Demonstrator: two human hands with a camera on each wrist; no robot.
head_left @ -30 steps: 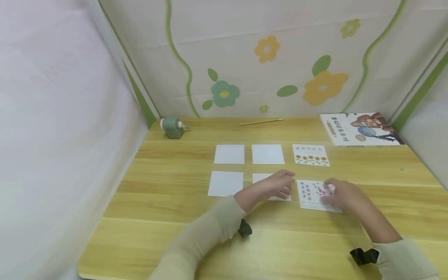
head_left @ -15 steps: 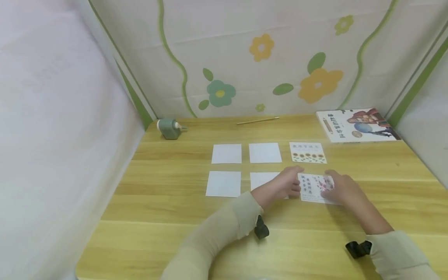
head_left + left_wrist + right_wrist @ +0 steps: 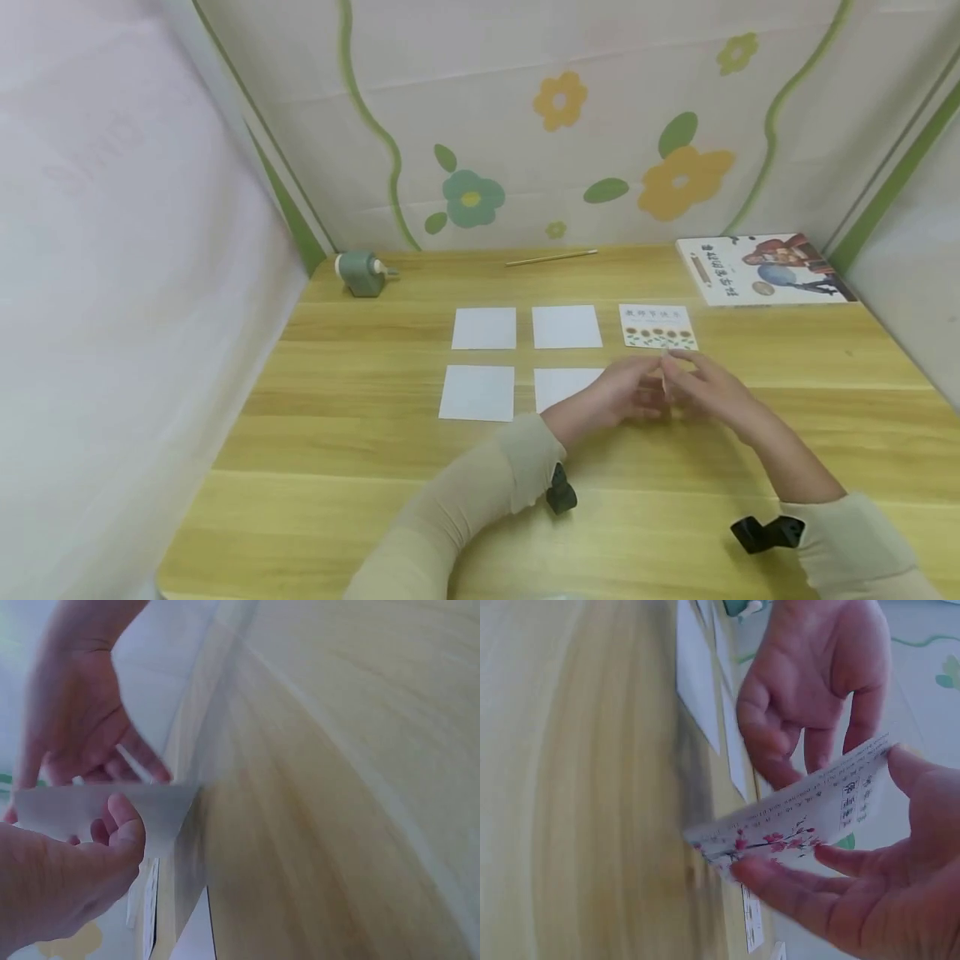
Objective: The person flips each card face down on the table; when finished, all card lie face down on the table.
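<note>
A white card printed with pink blossoms and writing (image 3: 829, 802) is held up off the table on edge, its blank back (image 3: 157, 806) facing the left hand in the left wrist view. My right hand (image 3: 712, 390) grips it by opposite edges, thumb on one side and fingertips on the other. Close beside the back of the card is my left hand (image 3: 618, 392), fingers loosely bent; whether they touch the card I cannot tell. Seen from the head, the hands largely hide the card. Just beyond them lies a sunflower card (image 3: 658, 325).
Several blank white cards (image 3: 483, 328) lie in two rows left of the hands. At the back are a squat green object with a pale nozzle (image 3: 362, 273), a thin stick (image 3: 551, 258) and an illustrated book (image 3: 765, 271). A flowered cloth wall (image 3: 480, 100) stands behind the table.
The blossom card, flat on the table a second ago, has been lifted and turned on edge by the right hand. Both hands have come close together.
</note>
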